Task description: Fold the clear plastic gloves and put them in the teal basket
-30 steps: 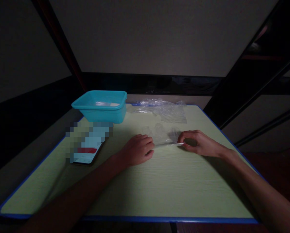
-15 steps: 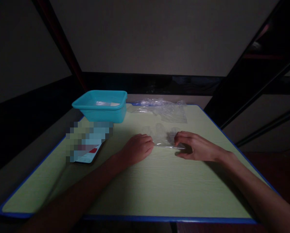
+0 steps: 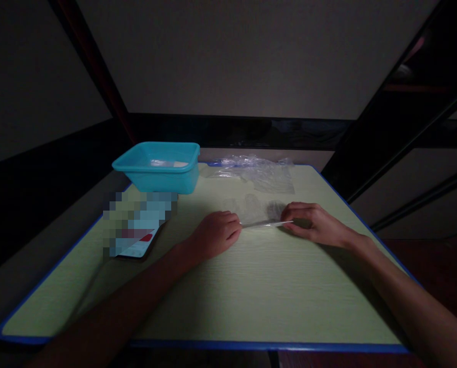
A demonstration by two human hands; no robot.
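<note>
A clear plastic bag (image 3: 257, 217) lies on the table between my hands, its near edge stretched into a straight shiny line. My left hand (image 3: 218, 234) is closed on that edge at its left end, knuckles up. At the right end, my right hand (image 3: 308, 221) pinches the same edge between thumb and fingers. The far part of this bag is see-through, so its outline is hard to make out. Behind it, more crumpled clear plastic (image 3: 272, 177) is spread near the table's far edge, touched by neither hand.
A blue plastic basket (image 3: 163, 179) with something pale inside stands at the back left. In front of it lies a phone (image 3: 136, 248), its screen lit and partly blurred out. The pale green table (image 3: 251, 301) has a blue rim, and a wall rises behind it.
My right hand has gone from loosely spread fingers to a pinch on the bag's edge, shifting slightly right and away from me. The edge is now lifted and straighter. My left hand stays put.
</note>
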